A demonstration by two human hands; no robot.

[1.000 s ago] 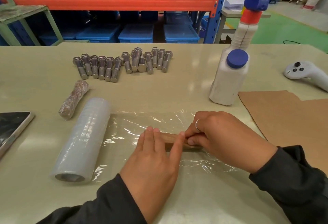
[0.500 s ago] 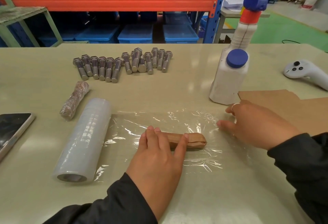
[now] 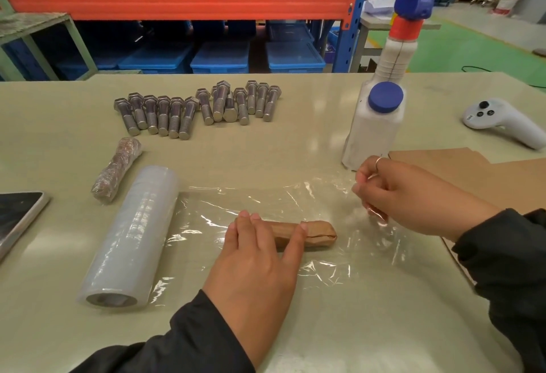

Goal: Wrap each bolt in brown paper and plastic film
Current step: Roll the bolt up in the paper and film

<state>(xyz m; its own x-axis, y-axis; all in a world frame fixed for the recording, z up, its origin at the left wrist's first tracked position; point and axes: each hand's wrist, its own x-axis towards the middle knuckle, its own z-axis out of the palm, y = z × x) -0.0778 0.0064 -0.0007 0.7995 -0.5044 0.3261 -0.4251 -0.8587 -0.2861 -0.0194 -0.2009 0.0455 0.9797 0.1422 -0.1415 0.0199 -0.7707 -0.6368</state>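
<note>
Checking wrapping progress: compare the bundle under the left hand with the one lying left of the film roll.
The bundle under the left hand shows bare brown paper; the bundle beside the film roll is already covered in glossy plastic film. The first lies crosswise on the unrolled film sheet, pressed by the left hand; the second lies angled on the bare table, untouched. Both are bolt-sized.

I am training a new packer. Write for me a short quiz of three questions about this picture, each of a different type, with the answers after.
1. True or false: the left hand rests on the paper-wrapped bolt.
2. The right hand pinches: A) the film roll B) the edge of the plastic film C) the white bottle
3. Fill in: the finished wrapped bolt lies between the roll and the row of bare ____.

Key: 1 true; 2 B; 3 bolts
</note>
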